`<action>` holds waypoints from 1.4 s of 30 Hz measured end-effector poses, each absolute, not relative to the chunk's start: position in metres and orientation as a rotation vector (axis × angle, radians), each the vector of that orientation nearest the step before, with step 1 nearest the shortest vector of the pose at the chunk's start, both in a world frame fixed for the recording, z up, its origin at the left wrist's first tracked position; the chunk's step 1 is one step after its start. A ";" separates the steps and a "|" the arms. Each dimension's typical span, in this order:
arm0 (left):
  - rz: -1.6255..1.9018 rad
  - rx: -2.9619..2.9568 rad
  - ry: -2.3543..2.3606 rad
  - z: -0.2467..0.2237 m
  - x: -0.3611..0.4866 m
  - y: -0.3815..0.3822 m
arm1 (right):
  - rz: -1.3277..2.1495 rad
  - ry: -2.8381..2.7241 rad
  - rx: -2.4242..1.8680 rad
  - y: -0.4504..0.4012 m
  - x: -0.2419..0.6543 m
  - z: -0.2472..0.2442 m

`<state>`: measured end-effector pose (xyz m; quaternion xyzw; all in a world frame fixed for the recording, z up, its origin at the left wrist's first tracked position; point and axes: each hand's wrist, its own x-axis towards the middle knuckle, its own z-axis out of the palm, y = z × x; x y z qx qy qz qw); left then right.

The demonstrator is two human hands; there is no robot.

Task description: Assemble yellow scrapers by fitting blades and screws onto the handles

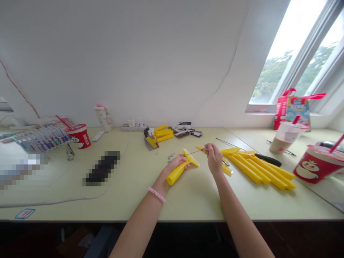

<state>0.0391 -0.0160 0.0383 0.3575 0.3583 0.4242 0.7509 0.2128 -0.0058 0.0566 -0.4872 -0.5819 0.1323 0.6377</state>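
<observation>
My left hand point(176, 162) is closed around a yellow plastic T-shaped scraper point(177, 173), its round handle angled toward me and its wide head pointing away. In my right hand point(215, 157) is a screwdriver point(195, 151), gripped by its handle. Its thin shaft reaches left to the scraper's head; whether the tip sits in a screw is too small to tell. Small metal screws point(171, 156) lie in a little heap just beyond my left hand. Smaller yellow pieces point(228, 170) rest beside my right hand, partly hidden by it. Farther right lies a row of yellow scraper handles point(249, 168).
At the back are more yellow scrapers point(163, 134) and dark flat packets point(189, 132). A red cup point(314, 166) and a clear drink cup point(286, 138) stand right. A black-handled tool point(268, 159) lies behind the handles. Left are another red cup point(83, 138) and many pens point(44, 138).
</observation>
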 end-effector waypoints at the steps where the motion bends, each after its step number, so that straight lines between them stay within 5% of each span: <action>1: 0.927 0.782 0.779 0.038 0.039 -0.016 | 0.285 -1.331 -1.116 -0.006 0.214 0.057; 42: 0.835 0.998 0.618 0.047 0.040 -0.027 | 0.109 -1.450 -1.041 -0.021 0.207 0.062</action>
